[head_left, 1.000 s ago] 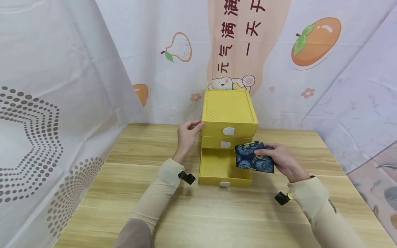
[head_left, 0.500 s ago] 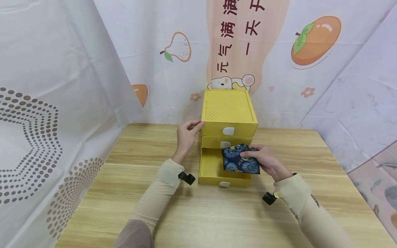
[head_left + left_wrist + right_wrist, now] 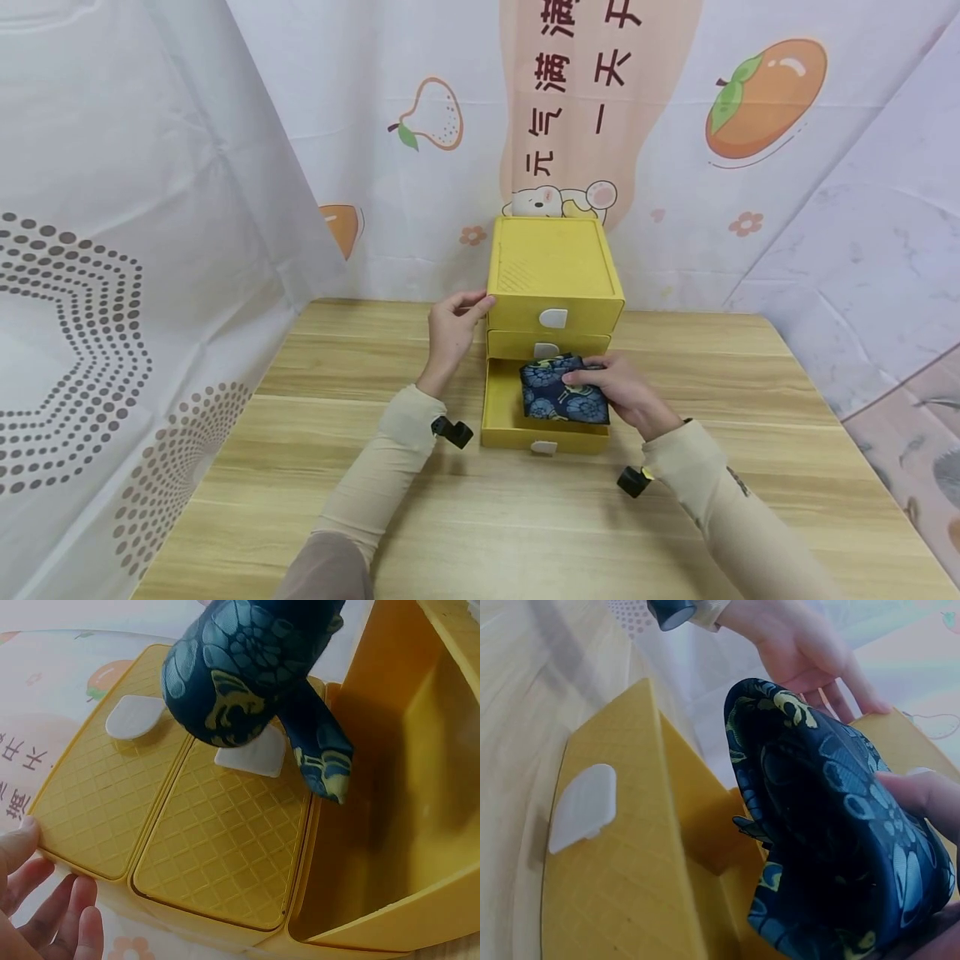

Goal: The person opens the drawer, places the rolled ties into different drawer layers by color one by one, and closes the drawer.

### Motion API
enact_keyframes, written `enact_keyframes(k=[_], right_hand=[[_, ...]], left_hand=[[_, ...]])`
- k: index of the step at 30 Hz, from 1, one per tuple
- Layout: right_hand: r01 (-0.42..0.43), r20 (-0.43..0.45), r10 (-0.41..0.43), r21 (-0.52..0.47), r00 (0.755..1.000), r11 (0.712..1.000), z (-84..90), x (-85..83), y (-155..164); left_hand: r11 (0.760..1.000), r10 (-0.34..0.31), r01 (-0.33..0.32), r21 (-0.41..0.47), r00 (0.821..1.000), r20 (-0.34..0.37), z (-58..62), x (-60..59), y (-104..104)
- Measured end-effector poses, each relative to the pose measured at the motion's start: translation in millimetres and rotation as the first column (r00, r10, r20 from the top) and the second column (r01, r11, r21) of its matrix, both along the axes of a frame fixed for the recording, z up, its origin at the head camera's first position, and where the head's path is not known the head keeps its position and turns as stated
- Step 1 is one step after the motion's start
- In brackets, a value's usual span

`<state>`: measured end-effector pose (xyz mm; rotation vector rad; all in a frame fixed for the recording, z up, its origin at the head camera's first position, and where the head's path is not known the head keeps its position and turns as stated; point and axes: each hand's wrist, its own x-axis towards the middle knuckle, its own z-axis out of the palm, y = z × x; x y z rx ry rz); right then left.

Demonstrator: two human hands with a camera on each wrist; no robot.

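A folded dark blue patterned cloth [image 3: 564, 389] is pinched in the curled fingers [image 3: 581, 377] of the right hand [image 3: 626, 394] and is held over the pulled-out bottom drawer [image 3: 502, 408] of a yellow drawer unit [image 3: 553, 267] on the worktop [image 3: 480, 517]. The left hand [image 3: 452, 332] is laid with relaxed fingers against the unit's left side. From the left wrist view, the cloth's corner [image 3: 326, 769] is shown hanging into the drawer cavity, a detail hidden in the head view.

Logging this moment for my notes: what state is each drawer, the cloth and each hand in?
Top drawer: closed.
Middle drawer: closed.
Bottom drawer: pulled open.
Blue patterned cloth: folded, held over the open drawer.
Right hand: gripping the cloth.
Left hand: fingers on the yellow drawer unit's left side.
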<state>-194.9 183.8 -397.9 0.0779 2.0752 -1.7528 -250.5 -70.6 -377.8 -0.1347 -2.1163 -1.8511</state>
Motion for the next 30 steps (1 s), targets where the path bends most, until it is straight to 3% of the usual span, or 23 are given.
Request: enact_keyframes(k=[10,22,30], right_hand=[[0.034,0.000,-0.034,0.009,0.999,0.999,-8.8,-2.8,-12],[0.056,-0.025,-0.051,0.208,0.998,0.977,-26.3,-4.8,-26],[0.034,-0.034,-0.027,0.225,0.999,0.974,-32.4,-8.9,-32]], left_hand=[[1.000,0.005,-0.005,-0.003,1.000,-0.012,-0.2,-0.8,0],[1.000,0.011,-0.011,-0.012,1.000,0.013,-0.3,0.1,1],[1.000,-0.009,0.009,0.016,1.000,0.012,0.4,0.6,0]])
